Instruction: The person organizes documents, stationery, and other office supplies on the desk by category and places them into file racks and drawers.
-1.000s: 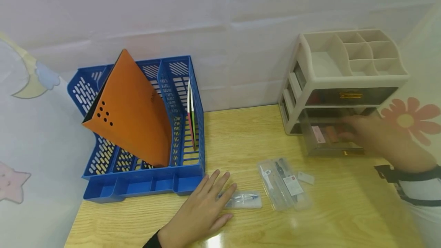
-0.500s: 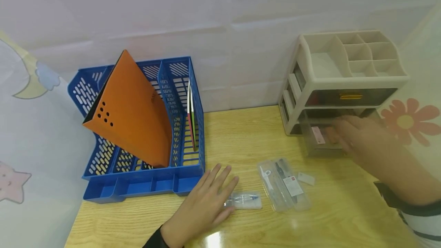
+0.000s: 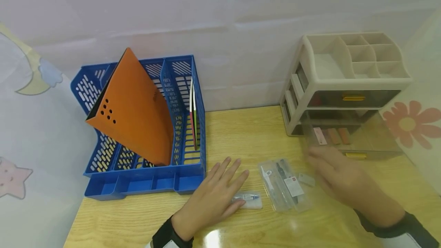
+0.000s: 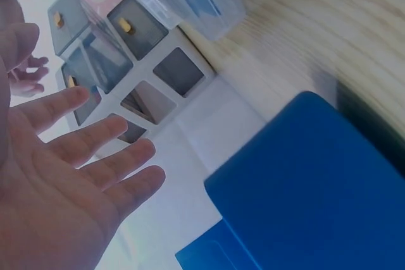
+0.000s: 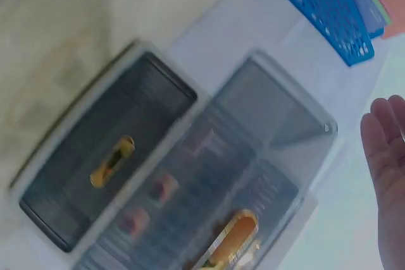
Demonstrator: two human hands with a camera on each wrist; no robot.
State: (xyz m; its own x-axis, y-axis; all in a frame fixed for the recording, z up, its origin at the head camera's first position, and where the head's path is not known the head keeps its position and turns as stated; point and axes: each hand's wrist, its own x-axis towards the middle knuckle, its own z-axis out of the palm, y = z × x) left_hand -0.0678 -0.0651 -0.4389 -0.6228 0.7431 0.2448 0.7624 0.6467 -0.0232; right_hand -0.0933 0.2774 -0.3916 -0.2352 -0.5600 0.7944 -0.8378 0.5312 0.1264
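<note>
My left hand [image 3: 211, 198] hovers low at the front middle with its fingers spread, its thumb overlapping a clear packet with a blue-tipped pen [image 3: 253, 198] in the head view. My right hand [image 3: 344, 175], blurred, is in front of the pulled-out clear drawer [image 3: 375, 137] and holds nothing visible; its fingers look straight in the right wrist view. Inside the drawer lie a pink-and-white block [image 3: 319, 136] and two brownish blocks [image 3: 333, 136]. Between the hands sits a clear plastic case [image 3: 282, 185] with a dark slim tool and a white label. A small whitish block [image 3: 306, 179] lies beside it.
A cream drawer cabinet [image 3: 358, 84] with gold handles and divided top compartments stands at the back right. At the left, a blue file rack [image 3: 187, 169] holds an orange folder [image 3: 138, 110] and thin booklets [image 3: 193, 118]. A white cloth backs the wooden table [image 3: 241, 137].
My right hand has come out of the drawer toward the left and front, uncovering the brownish blocks and the drawer's handle. My left hand has shifted slightly right.
</note>
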